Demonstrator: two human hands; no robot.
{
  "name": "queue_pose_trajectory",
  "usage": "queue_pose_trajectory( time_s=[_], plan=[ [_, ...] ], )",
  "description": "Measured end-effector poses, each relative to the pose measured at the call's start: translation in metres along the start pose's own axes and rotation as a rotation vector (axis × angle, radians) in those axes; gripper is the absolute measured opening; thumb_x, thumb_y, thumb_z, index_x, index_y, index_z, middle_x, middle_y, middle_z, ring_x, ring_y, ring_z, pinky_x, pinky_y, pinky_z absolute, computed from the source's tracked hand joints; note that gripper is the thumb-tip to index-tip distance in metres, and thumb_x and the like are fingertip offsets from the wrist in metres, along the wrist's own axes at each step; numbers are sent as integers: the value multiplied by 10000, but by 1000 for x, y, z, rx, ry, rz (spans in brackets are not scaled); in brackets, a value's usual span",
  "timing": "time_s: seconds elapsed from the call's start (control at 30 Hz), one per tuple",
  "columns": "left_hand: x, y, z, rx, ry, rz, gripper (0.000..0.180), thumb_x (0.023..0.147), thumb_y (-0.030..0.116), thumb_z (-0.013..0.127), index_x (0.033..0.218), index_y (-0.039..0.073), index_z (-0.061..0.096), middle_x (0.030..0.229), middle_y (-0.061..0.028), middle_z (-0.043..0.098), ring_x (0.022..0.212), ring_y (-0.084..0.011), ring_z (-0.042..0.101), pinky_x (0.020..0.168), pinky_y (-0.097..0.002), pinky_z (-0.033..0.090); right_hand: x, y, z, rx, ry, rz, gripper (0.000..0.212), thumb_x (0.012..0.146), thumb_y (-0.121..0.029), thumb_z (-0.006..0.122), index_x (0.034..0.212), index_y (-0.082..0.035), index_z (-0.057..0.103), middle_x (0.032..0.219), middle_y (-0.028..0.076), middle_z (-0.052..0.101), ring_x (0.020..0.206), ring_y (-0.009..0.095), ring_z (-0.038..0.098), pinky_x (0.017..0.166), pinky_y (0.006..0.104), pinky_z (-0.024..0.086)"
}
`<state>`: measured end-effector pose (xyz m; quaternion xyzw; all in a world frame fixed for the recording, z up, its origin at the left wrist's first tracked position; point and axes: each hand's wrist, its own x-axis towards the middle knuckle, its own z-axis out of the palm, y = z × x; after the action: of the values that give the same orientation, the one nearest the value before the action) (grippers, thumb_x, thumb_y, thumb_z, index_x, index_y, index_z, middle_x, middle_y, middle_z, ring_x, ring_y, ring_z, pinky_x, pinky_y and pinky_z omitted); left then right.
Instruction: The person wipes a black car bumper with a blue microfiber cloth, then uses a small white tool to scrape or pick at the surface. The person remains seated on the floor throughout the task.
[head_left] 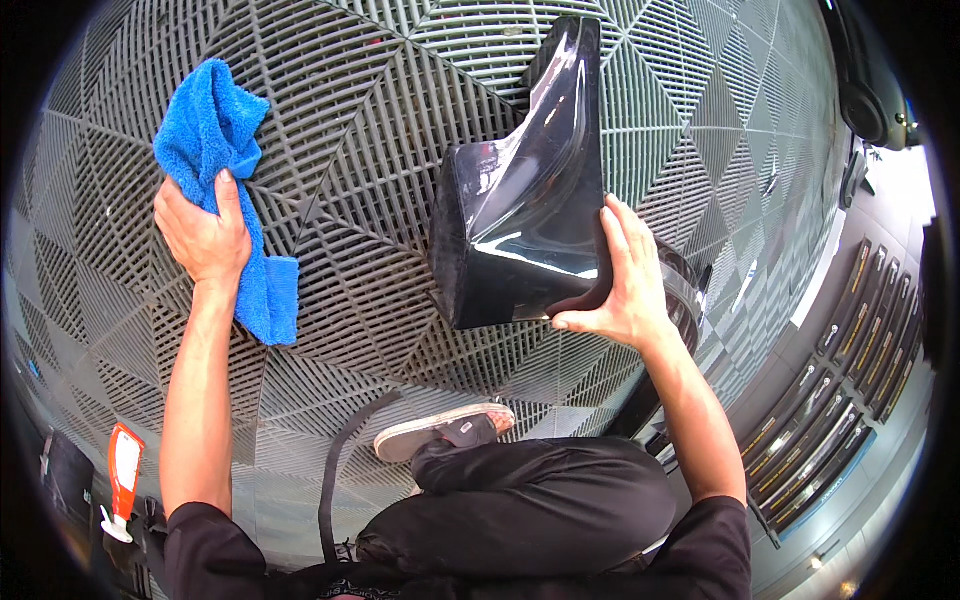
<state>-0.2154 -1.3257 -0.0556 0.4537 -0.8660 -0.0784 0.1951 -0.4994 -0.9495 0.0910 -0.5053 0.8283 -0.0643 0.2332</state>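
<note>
On the left, my left hand (205, 235) grips a blue microfiber cloth (210, 125), thumb on top and fingers pressed into it. Part of the cloth bunches above the hand, and the rest hangs past the wrist. A glossy black moulded panel (545, 205), shaped like a car body trim piece, stands or lies on the floor in the middle; a narrow tip rises from its broad base. My right hand (630, 275) holds its lower right corner, the fingers along the right edge and the thumb at the bottom edge. The cloth and panel are apart.
Grey slatted floor tiles (350, 190) spread beneath everything. My bent leg (520, 505) and shoe (440, 430) are near, beside a dark strap (335, 470). An orange and white bottle (125, 480) is at lower left. Several dark strips (810, 440) hang on the right wall.
</note>
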Motion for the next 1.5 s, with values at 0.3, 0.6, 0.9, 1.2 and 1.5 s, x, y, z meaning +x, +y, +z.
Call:
queue_pose_trajectory(
  time_s=[0.3,0.6,0.9,1.2,1.5],
  plan=[
    [9,4,0,21,48,28,642,859,452,708,1253,-17,516,1136,-220,584,1077,-425,541,935,-514,430,-2,7,0,-29,-4,-94,1375,459,-683,869,1519,-36,279,1538,289,294,1402,478,330,1138,570,300],
    [4,2,-4,-40,46,-9,580,908,438,692,1263,2,549,1162,-189,610,1102,-367,568,956,-468,438,-2,20,1,240,-49,49,1366,610,-818,730,1562,-10,175,1549,275,296,1430,399,331,1165,517,267],
    [2,-2,-3,-72,9,-35,623,889,434,709,1267,-28,527,1179,-192,589,1114,-361,550,989,-470,407,88,50,-7,807,-40,525,791,993,-558,470,1547,-29,272,1375,134,541,1209,216,532,1061,392,386],
    [-2,-5,-3,-149,-27,-63,515,927,307,710,1230,-49,494,1151,-178,594,1065,-282,579,973,-395,421,124,85,27,1298,46,820,578,1057,-463,435,1340,32,528,1306,88,592,1181,165,533,1084,332,369],
    [4,13,-17,-445,-38,-435,591,892,405,744,1238,-29,539,1110,-152,644,1005,-227,613,929,-382,466,144,73,19,1069,-68,572,517,1080,-394,431,1171,65,652,1106,57,687,991,91,593,917,264,469]
  ],
)
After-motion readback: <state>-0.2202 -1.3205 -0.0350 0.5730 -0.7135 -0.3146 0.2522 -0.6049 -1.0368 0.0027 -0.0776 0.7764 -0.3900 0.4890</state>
